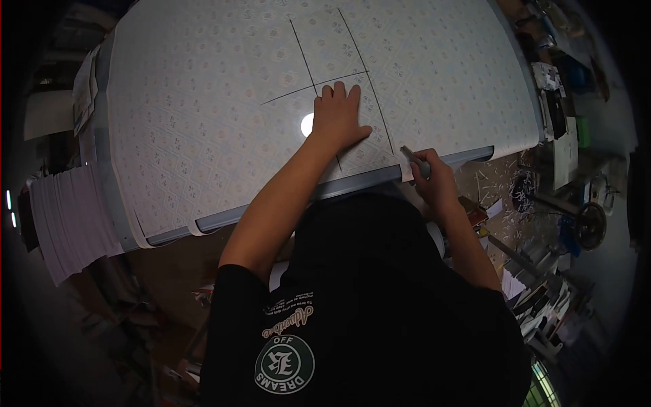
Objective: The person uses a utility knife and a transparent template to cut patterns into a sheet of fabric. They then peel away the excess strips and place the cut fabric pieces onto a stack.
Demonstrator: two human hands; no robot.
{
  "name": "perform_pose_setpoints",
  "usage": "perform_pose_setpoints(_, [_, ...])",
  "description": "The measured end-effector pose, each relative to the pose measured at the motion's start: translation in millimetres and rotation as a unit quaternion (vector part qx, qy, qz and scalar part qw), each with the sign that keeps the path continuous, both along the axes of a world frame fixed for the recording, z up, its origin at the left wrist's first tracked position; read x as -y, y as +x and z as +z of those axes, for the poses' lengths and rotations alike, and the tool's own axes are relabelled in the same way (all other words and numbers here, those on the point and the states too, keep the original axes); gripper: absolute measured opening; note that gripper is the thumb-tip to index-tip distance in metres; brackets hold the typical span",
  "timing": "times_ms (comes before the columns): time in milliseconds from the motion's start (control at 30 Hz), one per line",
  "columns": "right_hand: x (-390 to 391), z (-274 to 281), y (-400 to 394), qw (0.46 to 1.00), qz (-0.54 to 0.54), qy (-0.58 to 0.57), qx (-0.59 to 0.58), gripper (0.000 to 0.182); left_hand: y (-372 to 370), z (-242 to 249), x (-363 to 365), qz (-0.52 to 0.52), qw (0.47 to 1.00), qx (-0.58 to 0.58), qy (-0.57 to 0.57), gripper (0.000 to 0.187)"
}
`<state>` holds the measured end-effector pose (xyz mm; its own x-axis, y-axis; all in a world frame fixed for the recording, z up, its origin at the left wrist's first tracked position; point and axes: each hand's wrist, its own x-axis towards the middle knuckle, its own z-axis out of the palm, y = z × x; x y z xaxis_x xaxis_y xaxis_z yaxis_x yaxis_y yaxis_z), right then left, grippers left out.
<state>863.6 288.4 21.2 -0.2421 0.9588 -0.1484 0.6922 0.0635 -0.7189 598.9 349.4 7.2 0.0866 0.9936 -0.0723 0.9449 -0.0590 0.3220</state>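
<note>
A pale patterned sheet (203, 115) covers the table, with dark straight lines crossing on it. My left hand (337, 117) lies flat on the sheet over one of the lines, fingers spread and pointing away from me. Beside it is a bright round spot. At the table's near edge, right of the lines, my right hand (434, 178) is closed around a small grey tool (422, 167). The tool's tip points up and left, close to the sheet's edge. What kind of tool it is cannot be made out clearly.
A thick stack of pale sheets (71, 220) hangs off the table's left corner. The blue-grey table edge (363, 182) runs in front of my body. On the right are a round handwheel (590, 225), scattered scraps on the floor and piles of papers.
</note>
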Motion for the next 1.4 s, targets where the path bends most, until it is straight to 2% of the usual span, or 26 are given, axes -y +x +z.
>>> perform_pose_setpoints(33, [0, 2, -2, 1.0, -0.004, -0.001, 0.001, 0.018, 5, 3, -6, -0.005, 0.999, -0.029, -0.017, 0.093])
perform_pose_setpoints(67, [0, 5, -4, 0.999, 0.005, -0.028, 0.015, 0.02, 9, 6, -11, -0.008, 0.999, -0.028, -0.019, 0.093])
perform_pose_setpoints(133, [2, 4, -7, 0.998, 0.012, -0.058, 0.028, 0.022, 14, 11, -19, 0.002, 0.993, -0.066, -0.093, 0.101])
perform_pose_setpoints(233, [5, -6, -7, 0.999, 0.037, -0.004, 0.008, 0.022, 15, 13, -26, 0.006, 0.989, -0.053, -0.137, 0.105])
perform_pose_setpoints(333, [3, -4, -10, 0.999, 0.021, -0.023, 0.004, 0.021, 15, 8, -23, -0.001, 0.99, -0.104, -0.092, 0.107])
perform_pose_setpoints(467, [0, 5, -12, 0.999, 0.038, -0.019, 0.013, 0.019, 16, 15, -27, 0.02, 0.986, -0.077, -0.148, 0.108])
perform_pose_setpoints(533, [-1, 5, -13, 0.999, 0.034, -0.037, 0.014, 0.019, 14, 15, -31, 0.01, 0.978, -0.048, -0.201, 0.121])
perform_pose_setpoints(600, [-1, 1, -12, 0.999, 0.046, -0.003, 0.011, 0.019, 14, 15, -32, 0.009, 0.978, -0.052, -0.2, 0.122])
perform_pose_setpoints(833, [-6, 8, -15, 0.998, 0.053, -0.02, 0.014, 0.02, 16, 18, -33, 0.002, 0.978, -0.077, -0.195, 0.128])
perform_pose_setpoints(1000, [-1, 2, -22, 0.997, 0.002, -0.057, 0.055, 0.018, 16, 20, -34, -0.005, 0.977, -0.085, -0.195, 0.128])
perform_pose_setpoints(1133, [9, -26, -14, 0.995, -0.031, -0.085, 0.03, 0.019, 16, 22, -35, -0.012, 0.976, -0.09, -0.196, 0.127])
perform_pose_setpoints(1200, [3, -38, -17, 0.999, -0.032, 0.0, -0.029, 0.015, 16, 22, -33, -0.012, 0.978, -0.091, -0.189, 0.127])
perform_pose_setpoints(1233, [-9, -38, -24, 0.999, -0.031, 0.0, -0.03, 0.015, 15, 22, -33, -0.014, 0.979, -0.091, -0.18, 0.126])
perform_pose_setpoints(1300, [-45, -39, -44, 0.991, 0.023, 0.134, -0.012, 0.016, 15, 19, -31, -0.015, 0.982, -0.093, -0.166, 0.122])
perform_pose_setpoints(1400, [-89, -33, -71, 0.995, 0.006, 0.102, -0.006, 0.017, 10, 19, -34, -0.029, 0.984, -0.105, -0.142, 0.115])
